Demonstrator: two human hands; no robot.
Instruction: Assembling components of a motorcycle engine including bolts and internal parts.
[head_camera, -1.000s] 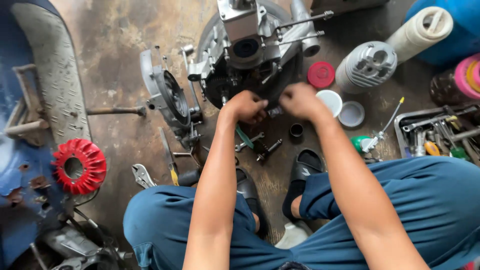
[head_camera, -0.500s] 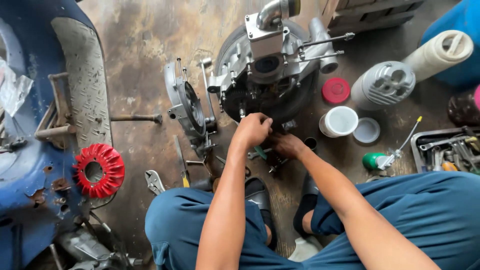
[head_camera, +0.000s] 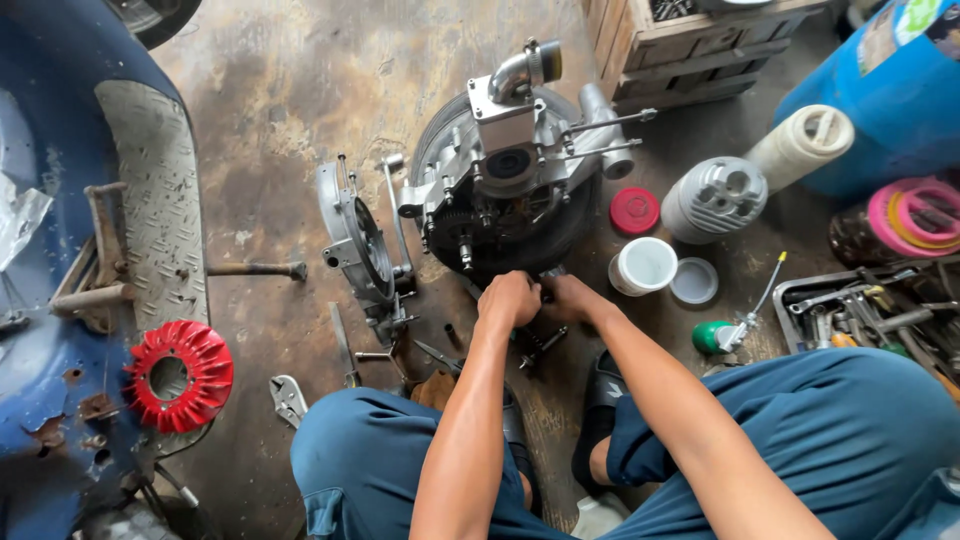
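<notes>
Seen from above, a squatting person's left hand (head_camera: 510, 298) and right hand (head_camera: 568, 298) are clenched together on a small part at the lower edge of the engine (head_camera: 505, 195) standing on the stained floor (head_camera: 280, 120); a slip could tip it onto loose bolts.

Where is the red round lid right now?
In the head view, the red round lid lies on the floor right of the engine, just above the white cup and left of the grey finned cylinder.

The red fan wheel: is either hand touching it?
No, the red fan wheel lies apart at the left, while both hands meet at the engine.
</notes>
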